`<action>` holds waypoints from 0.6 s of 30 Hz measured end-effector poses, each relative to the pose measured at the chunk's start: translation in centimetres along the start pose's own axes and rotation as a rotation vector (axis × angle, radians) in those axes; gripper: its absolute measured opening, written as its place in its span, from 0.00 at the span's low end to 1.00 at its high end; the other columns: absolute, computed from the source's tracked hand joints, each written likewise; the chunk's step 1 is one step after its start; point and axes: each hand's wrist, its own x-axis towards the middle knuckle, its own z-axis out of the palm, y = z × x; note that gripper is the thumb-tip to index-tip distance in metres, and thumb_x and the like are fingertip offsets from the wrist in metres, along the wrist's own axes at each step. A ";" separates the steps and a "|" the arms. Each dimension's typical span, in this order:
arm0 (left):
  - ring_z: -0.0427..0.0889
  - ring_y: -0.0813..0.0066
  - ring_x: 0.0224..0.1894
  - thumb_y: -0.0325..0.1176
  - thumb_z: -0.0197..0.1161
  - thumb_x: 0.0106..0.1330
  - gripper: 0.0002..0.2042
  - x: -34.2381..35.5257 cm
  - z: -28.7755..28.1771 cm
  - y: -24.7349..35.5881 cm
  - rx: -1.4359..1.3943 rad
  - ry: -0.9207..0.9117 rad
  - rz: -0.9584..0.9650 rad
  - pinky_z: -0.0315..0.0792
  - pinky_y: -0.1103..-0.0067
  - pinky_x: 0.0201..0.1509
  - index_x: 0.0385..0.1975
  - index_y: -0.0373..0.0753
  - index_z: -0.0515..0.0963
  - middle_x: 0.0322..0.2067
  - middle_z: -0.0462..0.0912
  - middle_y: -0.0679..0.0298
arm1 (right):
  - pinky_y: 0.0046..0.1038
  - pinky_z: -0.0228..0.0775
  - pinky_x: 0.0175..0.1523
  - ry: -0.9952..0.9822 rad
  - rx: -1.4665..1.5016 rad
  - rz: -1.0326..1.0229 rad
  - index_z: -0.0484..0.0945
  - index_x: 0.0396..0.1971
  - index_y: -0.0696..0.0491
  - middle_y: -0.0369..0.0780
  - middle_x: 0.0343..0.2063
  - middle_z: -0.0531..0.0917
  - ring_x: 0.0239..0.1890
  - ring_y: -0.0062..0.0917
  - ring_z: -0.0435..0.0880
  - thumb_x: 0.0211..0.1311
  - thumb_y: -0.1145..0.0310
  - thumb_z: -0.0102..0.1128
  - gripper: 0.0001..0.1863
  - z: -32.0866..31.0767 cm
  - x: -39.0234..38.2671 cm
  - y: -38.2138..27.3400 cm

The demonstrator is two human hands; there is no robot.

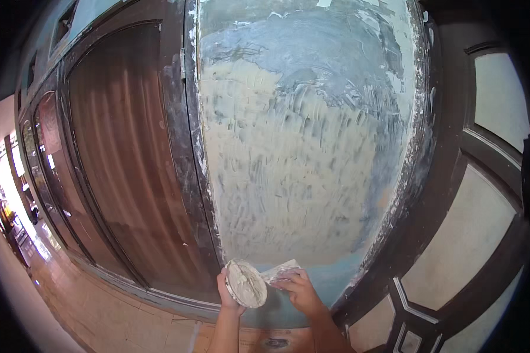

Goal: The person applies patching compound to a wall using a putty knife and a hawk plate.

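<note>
My left hand (224, 294) is wrapped round the side of a shallow round bowl (246, 285), tilted so that the whitish putty in it shows. Just to its right, my right hand (303, 293) grips a putty-smeared scraper (281, 271); its near end is hidden by my fingers. The blade is beside the bowl's rim, and I cannot tell whether they touch. In front of both hands rises a blue-grey wall panel (335, 53), with a broad cream layer of streaked putty (288, 182) over its middle.
A dark-framed window or door with a brown curtain (121, 147) stands left of the panel. To the right is a dark door frame with pale panels (471, 235). Tiled floor (123, 315) runs off at the left, and cardboard-coloured sheeting (250, 337) lies below my hands.
</note>
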 end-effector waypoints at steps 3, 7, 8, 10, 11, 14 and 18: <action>0.82 0.59 0.48 0.58 0.44 0.72 0.28 -0.5 -1.2 1.2 0.042 -0.049 0.028 0.76 0.64 0.55 0.54 0.39 0.75 0.45 0.83 0.56 | 0.36 0.63 0.66 -0.049 -0.016 -0.022 0.89 0.43 0.45 0.36 0.47 0.84 0.57 0.38 0.73 0.43 0.89 0.56 0.29 1.3 -0.1 -2.1; 0.82 0.60 0.48 0.57 0.43 0.73 0.27 -0.5 -2.8 1.9 0.023 -0.046 -0.009 0.77 0.64 0.54 0.54 0.39 0.75 0.45 0.83 0.57 | 0.37 0.62 0.67 -0.038 -0.033 -0.007 0.89 0.43 0.45 0.36 0.48 0.83 0.56 0.39 0.72 0.41 0.88 0.56 0.29 4.2 -1.4 -2.4; 0.82 0.61 0.48 0.56 0.43 0.74 0.27 -0.7 -3.2 1.9 0.017 -0.078 -0.004 0.77 0.65 0.54 0.54 0.39 0.75 0.45 0.83 0.57 | 0.38 0.62 0.67 -0.006 -0.021 0.022 0.89 0.43 0.45 0.36 0.48 0.83 0.56 0.40 0.72 0.40 0.88 0.56 0.30 4.7 -1.8 -2.8; 0.82 0.61 0.48 0.56 0.43 0.74 0.27 -1.5 -3.4 2.3 0.033 -0.085 -0.030 0.77 0.65 0.54 0.54 0.39 0.75 0.45 0.83 0.57 | 0.39 0.63 0.66 0.008 -0.070 0.011 0.88 0.45 0.45 0.37 0.49 0.82 0.57 0.41 0.71 0.41 0.88 0.56 0.30 5.3 -2.3 -3.7; 0.82 0.62 0.48 0.56 0.43 0.74 0.27 -1.9 -3.4 2.5 0.050 -0.092 -0.051 0.77 0.65 0.55 0.54 0.38 0.75 0.46 0.83 0.57 | 0.40 0.64 0.66 0.021 -0.116 -0.005 0.88 0.46 0.44 0.37 0.49 0.82 0.57 0.42 0.70 0.42 0.89 0.56 0.31 5.5 -2.4 -4.3; 0.82 0.60 0.50 0.57 0.44 0.72 0.29 -2.1 -4.6 2.9 0.081 -0.092 -0.069 0.75 0.64 0.58 0.56 0.38 0.75 0.48 0.83 0.56 | 0.40 0.62 0.67 0.033 -0.107 0.041 0.89 0.43 0.45 0.36 0.48 0.82 0.58 0.41 0.69 0.43 0.89 0.55 0.29 5.9 -2.0 -6.4; 0.82 0.58 0.53 0.59 0.45 0.71 0.31 -2.9 -4.2 3.8 0.092 -0.139 -0.069 0.74 0.63 0.60 0.59 0.37 0.74 0.51 0.82 0.54 | 0.41 0.62 0.67 0.094 -0.112 0.024 0.89 0.43 0.45 0.36 0.49 0.82 0.58 0.41 0.69 0.44 0.88 0.56 0.28 6.7 -2.2 -7.4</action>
